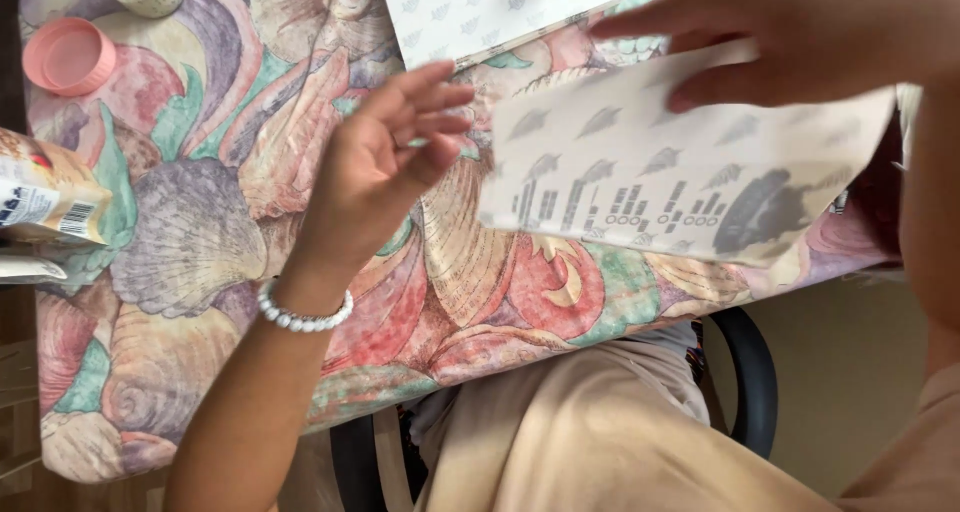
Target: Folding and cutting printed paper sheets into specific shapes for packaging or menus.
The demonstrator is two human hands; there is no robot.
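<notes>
My right hand (790,37) holds a white patterned paper bag (680,177) by its upper edge, lifted over the shell-print tablecloth (200,232). The bag is blurred and shows a grey leaf pattern with dark print on its lower part. My left hand (385,152) hovers just left of the bag with fingers spread, holding nothing. A white bead bracelet (303,317) circles that wrist.
A second patterned white sheet or bag (480,12) lies at the table's far edge. A pink round lid (68,57) sits top left, a printed food package (45,197) at the left edge. A black chair arm (755,372) shows below the table.
</notes>
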